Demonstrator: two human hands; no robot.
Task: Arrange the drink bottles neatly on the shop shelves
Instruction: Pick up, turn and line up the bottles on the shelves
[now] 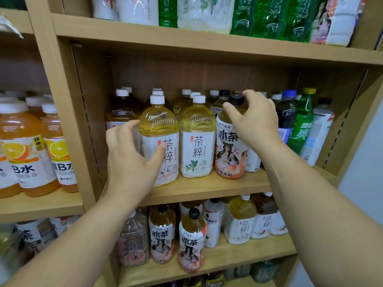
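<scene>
Middle wooden shelf [207,189] front row | left hand [132,156] curled around white-capped yellow tea bottle [159,139], thumb on label | right hand [255,119] gripping black-capped amber tea bottle with pink label [231,146] at shoulder | best: slide upright, labels forward, flush with neighbours.

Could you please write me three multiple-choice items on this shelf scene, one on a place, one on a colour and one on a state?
1. Where does the green bottle stand?
A. right end of the middle shelf
B. bottom shelf
C. left unit

2. What colour is the cap of the bottle under the right hand?
A. white
B. black
C. yellow

3. What is the left hand doing?
A. hanging free
B. pointing upward
C. wrapped round a white-capped tea bottle

Answers: 1 A, it stands among the bottles at the right end; 2 B, the cap by the fingertips is black; 3 C, thumb and fingers flank its label.
</scene>
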